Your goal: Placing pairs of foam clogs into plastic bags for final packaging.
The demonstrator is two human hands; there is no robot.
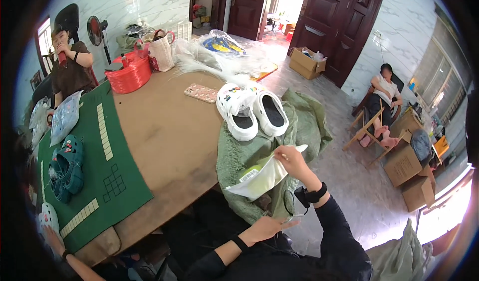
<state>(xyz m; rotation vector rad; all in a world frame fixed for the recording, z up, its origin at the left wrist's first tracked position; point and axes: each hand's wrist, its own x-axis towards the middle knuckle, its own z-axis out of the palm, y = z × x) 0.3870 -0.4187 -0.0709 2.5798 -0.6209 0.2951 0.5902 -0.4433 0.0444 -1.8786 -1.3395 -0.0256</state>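
Observation:
My right hand [294,162] pinches the upper edge of a white plastic bag [265,182], with something pale green and a label showing at its mouth. The bag is tilted over a green woven sack [232,156] that drapes off the table's right edge. Below the bag, my left hand [267,229] is held low with its fingers stretched toward the right; nothing plain to see is in it. Just beyond the bag, a pair of white clogs [241,124] with colourful charms stands on the sack.
On the brown table [164,131] lie a phone [201,93], a roll of red plastic twine [128,74] and clear plastic bags. Teal clogs [68,169] rest on a green mat [119,201]. Another person's hand [52,238] touches a white clog at left. Two people sit farther off; cardboard boxes [307,64] stand around.

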